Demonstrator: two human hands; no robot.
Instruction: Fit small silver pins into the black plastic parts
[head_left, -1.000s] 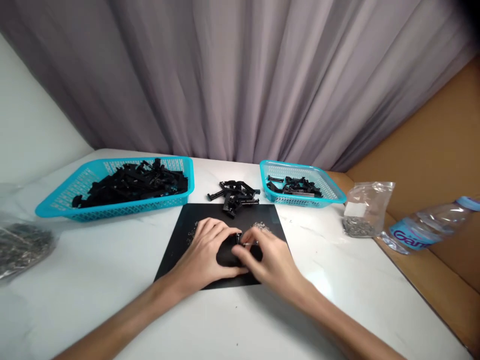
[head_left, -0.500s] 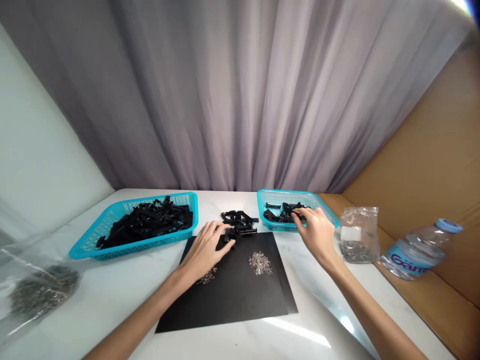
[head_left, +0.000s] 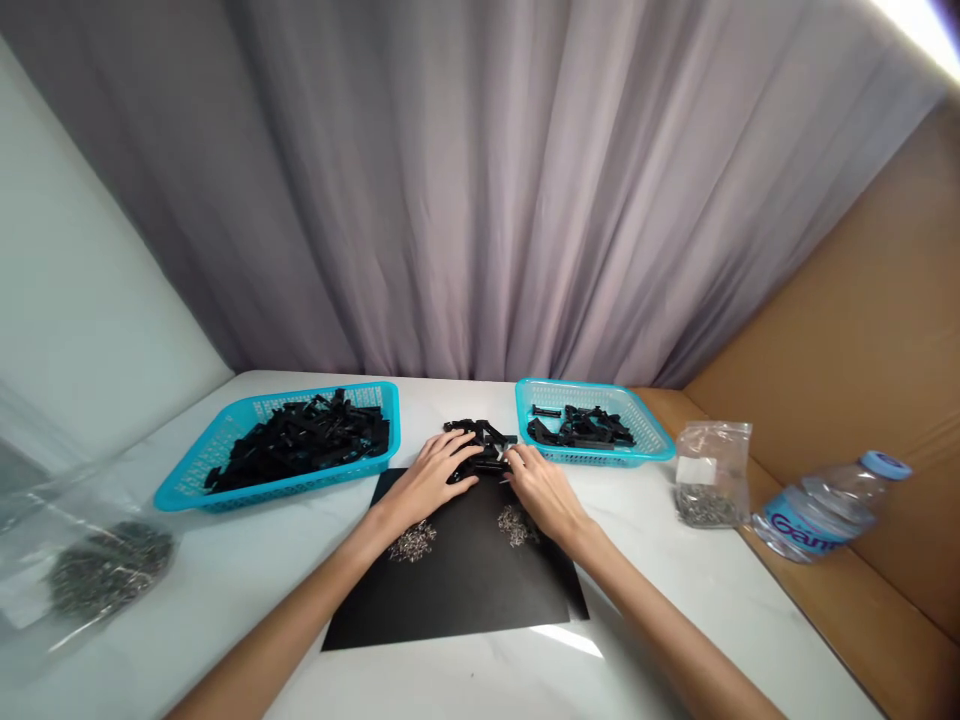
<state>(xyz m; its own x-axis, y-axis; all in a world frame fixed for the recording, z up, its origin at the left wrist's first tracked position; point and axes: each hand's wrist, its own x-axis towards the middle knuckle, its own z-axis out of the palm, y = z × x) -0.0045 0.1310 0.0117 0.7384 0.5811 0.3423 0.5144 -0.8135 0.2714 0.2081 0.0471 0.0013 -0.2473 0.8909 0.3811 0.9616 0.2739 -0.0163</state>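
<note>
Lying at mid-frame are black parts point(head_left: 486, 466), with the left hand point(head_left: 431, 475) and right hand point(head_left: 543, 490) at either side, fingers curved; whether either pinches a part I cannot tell. Small metal pieces point(head_left: 412, 542) lie lower, on the black sheet point(head_left: 472, 600).

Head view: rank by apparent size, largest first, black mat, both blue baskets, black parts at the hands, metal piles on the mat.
1. Black mat
2. Left blue basket
3. Right blue basket
4. Black parts, partly covered
5. Left metal pile, right metal pile: too alike to rank
</note>
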